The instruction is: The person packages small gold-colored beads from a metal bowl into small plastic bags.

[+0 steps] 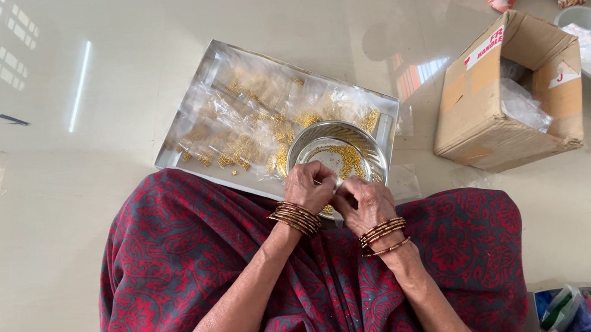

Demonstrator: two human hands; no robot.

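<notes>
Both bare forearms are seen extended forward from the lower edge of the view, converging toward the middle. The left hand (308,185) and the right hand (362,203) are brought close together, knuckles nearly touching, backs turned up toward the camera. Fingers of both hands are curled inward and down, fingertips hidden beneath the knuckles; whether anything is pinched between them cannot be told. The left hand is set slightly further forward than the right. Wrists are bent gently downward, elbows spread wider than the hands.
</notes>
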